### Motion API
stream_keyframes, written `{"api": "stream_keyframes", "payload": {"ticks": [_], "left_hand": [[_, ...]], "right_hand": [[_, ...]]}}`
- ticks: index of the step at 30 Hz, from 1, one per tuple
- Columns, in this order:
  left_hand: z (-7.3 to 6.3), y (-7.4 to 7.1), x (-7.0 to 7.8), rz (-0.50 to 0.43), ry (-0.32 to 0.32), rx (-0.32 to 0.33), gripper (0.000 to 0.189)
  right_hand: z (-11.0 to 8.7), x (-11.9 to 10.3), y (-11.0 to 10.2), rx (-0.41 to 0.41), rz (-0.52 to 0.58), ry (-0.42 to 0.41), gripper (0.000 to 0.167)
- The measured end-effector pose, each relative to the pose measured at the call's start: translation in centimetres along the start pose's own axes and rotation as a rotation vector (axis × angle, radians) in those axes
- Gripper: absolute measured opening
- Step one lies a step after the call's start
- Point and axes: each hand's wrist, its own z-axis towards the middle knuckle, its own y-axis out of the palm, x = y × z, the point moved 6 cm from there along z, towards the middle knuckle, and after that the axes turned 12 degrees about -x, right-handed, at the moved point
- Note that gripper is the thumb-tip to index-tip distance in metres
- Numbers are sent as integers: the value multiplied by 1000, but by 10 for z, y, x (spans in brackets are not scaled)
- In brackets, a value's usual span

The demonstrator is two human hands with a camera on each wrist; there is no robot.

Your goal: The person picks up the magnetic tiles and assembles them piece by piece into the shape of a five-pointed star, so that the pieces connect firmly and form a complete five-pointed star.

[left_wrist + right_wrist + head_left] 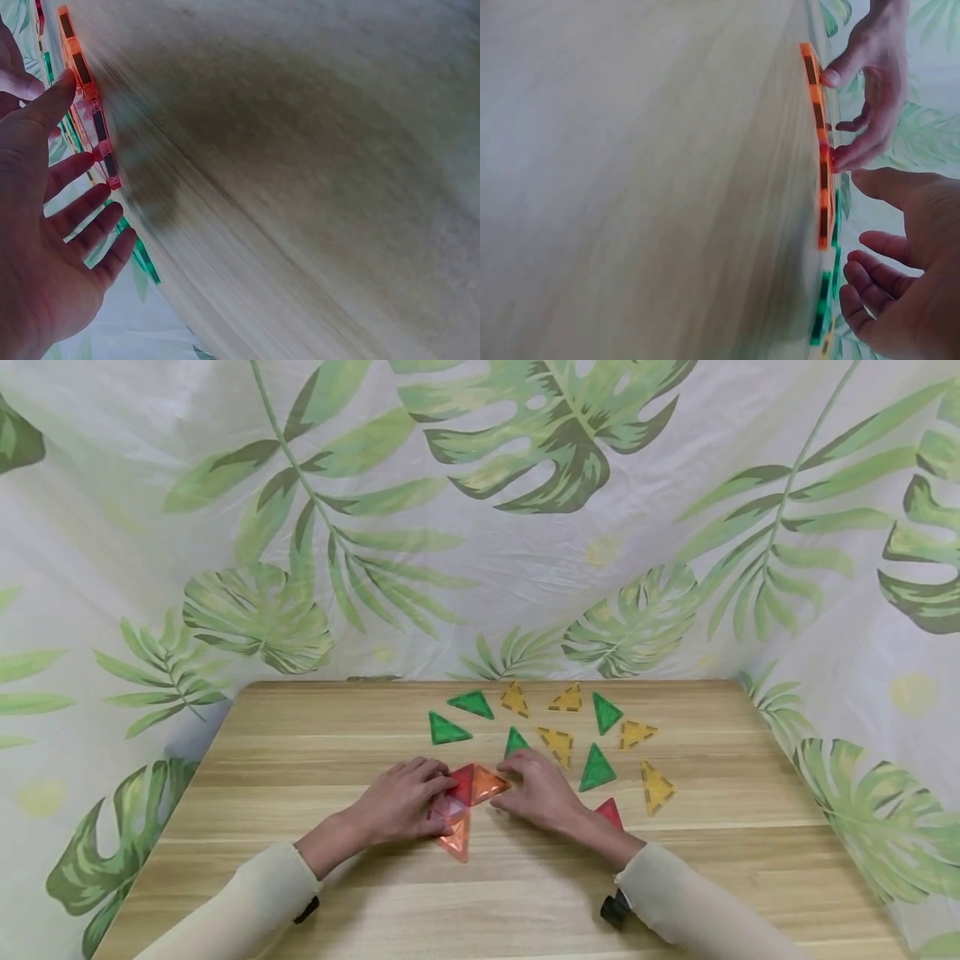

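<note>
In the head view, several translucent triangular magnetic tiles lie edge to edge at the middle of the table: a red tile (462,782), an orange tile (487,784) to its right, a pinkish tile (452,808), and a lower orange tile (456,842). My left hand (401,797) holds this group at its left side, index finger at the red tile and thumb at the lower orange one. Close to the right orange tile's tip is my right hand (542,787). The right wrist view shows its fingers loose and apart from the tiles. Fingers partly hide the pinkish tile.
Loose green triangles, such as this green tile (597,768), and yellow triangles, such as this yellow tile (657,788), lie behind and to the right. Another red tile (610,812) is partly behind the right forearm. A leaf-printed cloth (517,568) hangs beyond the wooden table (300,727).
</note>
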Motion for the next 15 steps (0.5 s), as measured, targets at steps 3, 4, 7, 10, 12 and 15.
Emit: {"api": "stream_keyframes", "payload": {"ticks": [3, 4, 7, 10, 12, 15], "left_hand": [[1, 0, 0, -8, 23, -5, 66], [1, 0, 0, -14, 32, -9, 66], [1, 2, -1, -24, 57, -17, 67], [2, 4, -1, -18, 83, -6, 66], [2, 3, -1, -12, 94, 6, 65], [1, 2, 0, -7, 99, 15, 65]], "right_hand": [[-8, 3, -9, 10, -4, -8, 46], [-11, 5, -11, 13, -11, -16, 46], [-22, 9, -18, 22, -21, -45, 47], [-34, 15, -24, 33, -48, -76, 46], [-42, 19, -29, 25, -61, -83, 47], [-53, 24, -35, -2, -87, -113, 48]]}}
